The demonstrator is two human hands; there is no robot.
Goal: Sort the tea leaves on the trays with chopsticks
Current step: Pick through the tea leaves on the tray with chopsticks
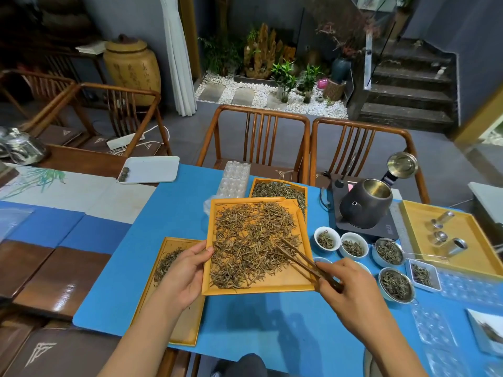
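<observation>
An orange tray (285, 281) covered with brown tea leaves (250, 240) is lifted over the blue mat. My left hand (182, 270) grips its left edge, thumb on the rim. My right hand (345, 289) holds dark wooden chopsticks (302, 259), whose tips reach into the leaves at the tray's right side. Under my left hand lies a second orange tray (179, 327) with a small pile of leaves (166, 262). A third tray (280, 189) of greener leaves sits behind the lifted one.
White cups (326, 238) and metal strainers (396, 284) holding leaves stand to the right. A black kettle (364, 204) sits on a hob behind them. A yellow tray (457, 257) with small metal canisters is at far right. Clear plastic moulds (234, 179) and a white tray (152, 170) lie farther back.
</observation>
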